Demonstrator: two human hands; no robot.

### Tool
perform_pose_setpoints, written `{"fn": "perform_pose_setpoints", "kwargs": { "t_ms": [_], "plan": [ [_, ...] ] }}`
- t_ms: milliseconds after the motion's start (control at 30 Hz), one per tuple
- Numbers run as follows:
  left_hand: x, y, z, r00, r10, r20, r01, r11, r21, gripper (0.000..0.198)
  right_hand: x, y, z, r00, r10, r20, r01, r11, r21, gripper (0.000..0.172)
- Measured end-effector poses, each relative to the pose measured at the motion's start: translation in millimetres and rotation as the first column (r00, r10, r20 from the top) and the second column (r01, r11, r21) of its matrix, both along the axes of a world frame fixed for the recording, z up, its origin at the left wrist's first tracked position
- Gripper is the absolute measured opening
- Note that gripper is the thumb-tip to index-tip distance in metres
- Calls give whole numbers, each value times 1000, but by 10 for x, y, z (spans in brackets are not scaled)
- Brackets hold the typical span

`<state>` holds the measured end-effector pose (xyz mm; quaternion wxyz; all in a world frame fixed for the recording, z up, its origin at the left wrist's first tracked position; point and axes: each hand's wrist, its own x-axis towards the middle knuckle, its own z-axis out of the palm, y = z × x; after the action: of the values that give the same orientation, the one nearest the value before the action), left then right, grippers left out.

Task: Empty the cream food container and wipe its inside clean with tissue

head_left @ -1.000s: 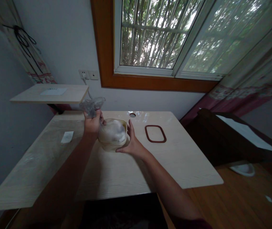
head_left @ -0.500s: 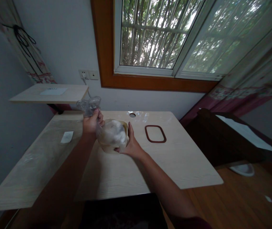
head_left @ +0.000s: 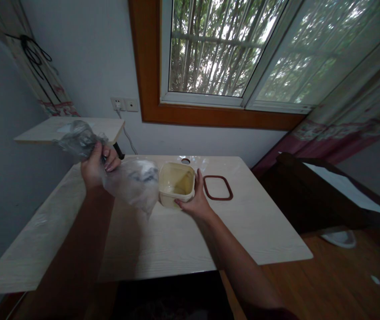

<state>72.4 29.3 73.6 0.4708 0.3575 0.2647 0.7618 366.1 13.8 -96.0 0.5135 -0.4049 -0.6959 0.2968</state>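
My left hand [head_left: 98, 164] is closed round the gathered neck of a clear plastic bag [head_left: 133, 182]. The bag's crumpled top sticks out above the fist, and its body hangs to the right, beside a pale yellow square food container [head_left: 168, 198]. My right hand [head_left: 196, 198] grips that container by its right side, thumb at the front and fingers along the far side. The container has no lid on, and its inside looks empty. Right of it, a reddish-brown rounded square frame [head_left: 218, 187], perhaps a lid rim, lies flat on the table.
The light wood table [head_left: 260, 235] has a cable hole [head_left: 185, 161] near its back edge. A raised shelf board [head_left: 36, 131] stands at the back left, below a wall socket [head_left: 118, 104]. A dark piece of furniture [head_left: 286, 195] is to the right.
The bag has come out of the container and moved left with my left hand. My right hand and the container have shifted slightly right. The frame lies where it was.
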Motion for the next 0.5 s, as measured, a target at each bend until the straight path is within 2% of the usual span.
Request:
{"fn": "perform_pose_setpoints", "kwargs": {
  "t_ms": [100,200,367,500],
  "plan": [
    [-60,-49,1,999,-7,36,6,1000,17,30,134,16,-27,997,-72,-18,73,997,12,146],
    [-77,-71,-75,1000,1,28,-1,1000,8,28,265,25,-46,988,-154,-19,154,988,4,144],
    [-73,-15,-344,998,-55,9,55,998,-34,29,450,64,-91,979,-193,-69,193,981,2,146],
    [-41,13,-552,979,-166,117,177,979,-99,27,529,93,-91,973,-210,-93,207,978,-38,146]
  ]
}}
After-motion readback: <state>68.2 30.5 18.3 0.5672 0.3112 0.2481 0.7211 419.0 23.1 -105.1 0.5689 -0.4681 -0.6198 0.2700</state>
